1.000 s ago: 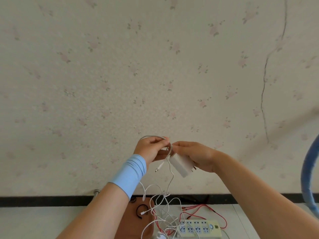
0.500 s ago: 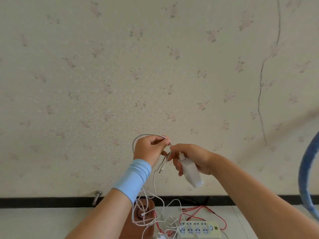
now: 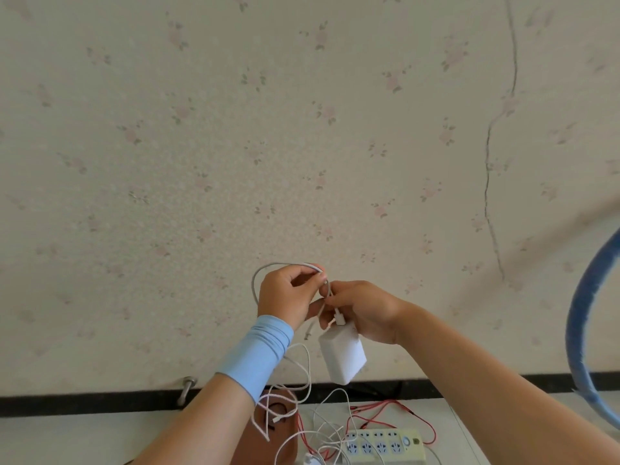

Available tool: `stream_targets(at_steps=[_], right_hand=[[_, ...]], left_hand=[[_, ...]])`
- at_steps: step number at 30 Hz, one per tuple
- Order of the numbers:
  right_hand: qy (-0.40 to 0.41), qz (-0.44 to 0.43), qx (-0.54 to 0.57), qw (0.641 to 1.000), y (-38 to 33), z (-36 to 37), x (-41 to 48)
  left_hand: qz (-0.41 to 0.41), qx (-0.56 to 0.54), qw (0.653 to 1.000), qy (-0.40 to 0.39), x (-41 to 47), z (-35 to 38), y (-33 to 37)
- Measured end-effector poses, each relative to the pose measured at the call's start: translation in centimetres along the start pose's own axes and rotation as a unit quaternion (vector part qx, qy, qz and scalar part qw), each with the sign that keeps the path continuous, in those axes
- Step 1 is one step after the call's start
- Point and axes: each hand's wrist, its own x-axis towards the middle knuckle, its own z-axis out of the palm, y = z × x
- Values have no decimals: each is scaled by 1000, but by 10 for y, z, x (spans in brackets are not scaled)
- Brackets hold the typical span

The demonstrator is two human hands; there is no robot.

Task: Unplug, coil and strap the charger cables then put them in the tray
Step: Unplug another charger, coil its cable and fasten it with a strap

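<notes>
1. Mid-coil above the pale worktop (image 3: 67, 437): thin white charger cable (image 3: 254, 283) now thrown in a wide loop round the back of the left hand (image 3: 288, 295), against only a small bend above the knuckles a second ago.
2. Tipped over in that same second: boxy white plastic charger block (image 3: 342, 357), earlier held aslant with prongs showing, now hanging connector-end up just under the right hand (image 3: 365, 310).
3. Read as one turn of the coil won and more to gather, with slack trailing past the light-blue sleeve (image 3: 258, 354) to a tangle of white leads and red wires (image 3: 402, 411) beside the cream multi-socket power strip (image 3: 379, 444).
4. Left fingers (image 3: 313, 278) curled in, thumb and forefinger pinching the top of the loop.
5. Right fingers (image 3: 339, 297) pressed together on the cable just above its connector, close against the left hand; block resting at the heel of the palm.
6. No strap on yet; tray not identified with certainty, possibly the brown object (image 3: 268, 448) below the left forearm.
</notes>
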Motion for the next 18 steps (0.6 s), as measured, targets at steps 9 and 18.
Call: stream_targets(at_steps=[9, 18], right_hand=[[12, -11, -29, 999, -9, -11, -4], [-94, 10, -103, 990, -14, -19, -10]], left_hand=[[-117, 220, 942, -225, 2, -38, 32], [27, 258, 922, -287, 8, -42, 7]])
